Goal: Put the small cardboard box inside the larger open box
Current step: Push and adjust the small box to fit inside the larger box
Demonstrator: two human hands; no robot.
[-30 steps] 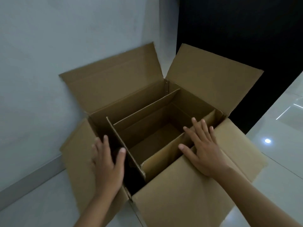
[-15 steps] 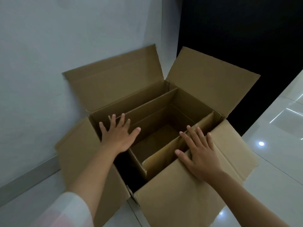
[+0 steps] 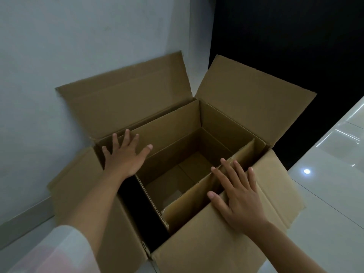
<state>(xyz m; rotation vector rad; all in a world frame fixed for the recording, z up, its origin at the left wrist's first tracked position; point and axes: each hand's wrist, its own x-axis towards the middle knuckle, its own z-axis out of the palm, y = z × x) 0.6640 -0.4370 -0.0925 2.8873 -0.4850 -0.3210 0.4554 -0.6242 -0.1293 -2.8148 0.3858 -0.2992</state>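
The larger open box (image 3: 252, 99) stands on the floor with all its flaps spread outward. The small cardboard box (image 3: 173, 138) sits inside it, open at the top, its upright flaps close against the larger box's walls. My left hand (image 3: 124, 156) lies flat, fingers spread, pressing the small box's far-left flap toward the larger box's wall. My right hand (image 3: 238, 196) rests flat with fingers apart on the near-right flap of the small box and the larger box's front flap. Neither hand holds anything.
A pale wall (image 3: 78, 46) stands right behind the box, with a skirting strip (image 3: 23, 219) at its foot. A dark opening (image 3: 285, 36) lies at the back right. Glossy white floor tiles (image 3: 325, 194) stretch to the right.
My left hand has moved from the box's near-left edge over to the small box's far-left flap and pushed it back. The right hand stayed on the near-right flap.
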